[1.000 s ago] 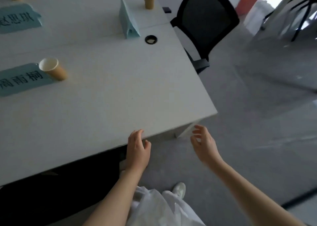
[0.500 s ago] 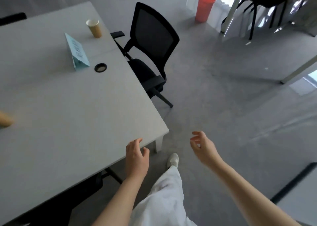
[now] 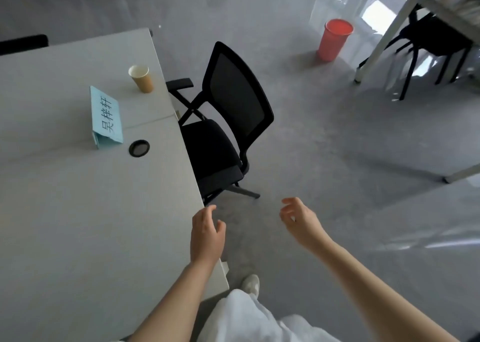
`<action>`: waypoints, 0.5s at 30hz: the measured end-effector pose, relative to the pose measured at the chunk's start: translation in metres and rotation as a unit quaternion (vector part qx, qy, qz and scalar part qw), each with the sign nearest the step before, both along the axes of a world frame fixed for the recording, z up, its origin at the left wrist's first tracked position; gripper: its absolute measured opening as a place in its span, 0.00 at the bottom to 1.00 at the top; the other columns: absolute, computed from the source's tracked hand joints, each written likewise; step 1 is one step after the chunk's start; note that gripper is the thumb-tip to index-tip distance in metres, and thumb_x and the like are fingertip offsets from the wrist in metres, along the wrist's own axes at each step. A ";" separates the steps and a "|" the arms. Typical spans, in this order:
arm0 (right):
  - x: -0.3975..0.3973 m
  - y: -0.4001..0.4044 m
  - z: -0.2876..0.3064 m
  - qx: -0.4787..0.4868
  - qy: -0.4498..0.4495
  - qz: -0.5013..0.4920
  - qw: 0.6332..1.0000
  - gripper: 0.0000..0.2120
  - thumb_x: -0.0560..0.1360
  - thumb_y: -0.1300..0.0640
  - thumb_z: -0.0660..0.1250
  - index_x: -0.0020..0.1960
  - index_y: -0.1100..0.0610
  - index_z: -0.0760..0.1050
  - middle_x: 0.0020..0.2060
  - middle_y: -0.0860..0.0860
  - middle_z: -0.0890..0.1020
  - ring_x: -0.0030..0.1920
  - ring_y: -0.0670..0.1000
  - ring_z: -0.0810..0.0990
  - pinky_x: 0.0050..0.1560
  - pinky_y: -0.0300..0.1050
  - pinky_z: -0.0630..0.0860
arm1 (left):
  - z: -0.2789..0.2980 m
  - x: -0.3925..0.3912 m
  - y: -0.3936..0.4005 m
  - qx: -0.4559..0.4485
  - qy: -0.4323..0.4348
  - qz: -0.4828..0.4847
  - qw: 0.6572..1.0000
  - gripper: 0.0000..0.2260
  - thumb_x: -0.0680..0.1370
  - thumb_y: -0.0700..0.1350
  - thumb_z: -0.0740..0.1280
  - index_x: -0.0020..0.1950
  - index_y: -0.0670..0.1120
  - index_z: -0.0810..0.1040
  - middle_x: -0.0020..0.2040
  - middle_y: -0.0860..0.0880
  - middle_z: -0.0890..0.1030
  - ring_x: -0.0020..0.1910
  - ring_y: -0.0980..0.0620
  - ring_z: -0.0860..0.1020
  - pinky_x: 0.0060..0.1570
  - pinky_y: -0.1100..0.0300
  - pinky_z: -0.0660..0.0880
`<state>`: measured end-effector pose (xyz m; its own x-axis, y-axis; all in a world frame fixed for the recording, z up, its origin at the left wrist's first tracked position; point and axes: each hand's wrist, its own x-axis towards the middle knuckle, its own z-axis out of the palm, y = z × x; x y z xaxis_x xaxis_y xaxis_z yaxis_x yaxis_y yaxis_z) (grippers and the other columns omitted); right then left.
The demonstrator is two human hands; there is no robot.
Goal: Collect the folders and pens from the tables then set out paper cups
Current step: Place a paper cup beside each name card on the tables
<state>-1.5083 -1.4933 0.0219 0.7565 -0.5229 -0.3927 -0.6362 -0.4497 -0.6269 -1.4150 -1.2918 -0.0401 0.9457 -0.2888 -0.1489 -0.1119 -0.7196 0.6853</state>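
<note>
Both hands are hanging empty, fingers loosely curled: the left hand over the table edge at lower centre, the right hand over bare floor. Since a second ago the view is swinging rightward, bringing the black chair centre-frame. One paper cup is standing upper left beside a blue name card; no folders or pens are showing, so collecting looks finished here.

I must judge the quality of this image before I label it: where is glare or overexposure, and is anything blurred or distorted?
Head view: the window area behind the red bin is overexposed; pale glare streaks lie on the floor at right; wide-angle distortion bends the table edges; the name card reads sharply; both hands show only slight softness.
</note>
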 end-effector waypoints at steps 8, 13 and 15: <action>0.064 -0.082 -0.013 0.033 0.008 0.046 0.998 0.14 0.77 0.60 0.62 0.62 0.59 0.71 0.52 0.54 0.81 0.56 0.55 0.80 0.56 0.47 0.75 | -0.012 0.042 -0.077 0.010 0.008 0.057 0.998 0.17 0.79 0.42 0.63 0.68 0.45 0.71 0.66 0.46 0.74 0.66 0.48 0.71 0.60 0.57 0.70; 0.124 -0.152 -0.014 0.033 -0.030 0.120 0.992 0.12 0.77 0.60 0.61 0.59 0.59 0.73 0.55 0.53 0.81 0.55 0.56 0.80 0.57 0.48 0.75 | -0.023 0.066 -0.139 0.016 0.011 0.137 0.990 0.17 0.79 0.40 0.64 0.68 0.43 0.72 0.65 0.44 0.75 0.67 0.46 0.71 0.63 0.55 0.68; 0.150 -0.188 -0.010 0.037 -0.032 0.160 0.986 0.13 0.77 0.60 0.61 0.61 0.58 0.72 0.54 0.53 0.81 0.55 0.55 0.80 0.55 0.44 0.74 | -0.019 0.078 -0.171 0.010 0.025 0.198 0.980 0.17 0.79 0.40 0.63 0.68 0.42 0.72 0.65 0.43 0.75 0.67 0.45 0.71 0.64 0.53 0.69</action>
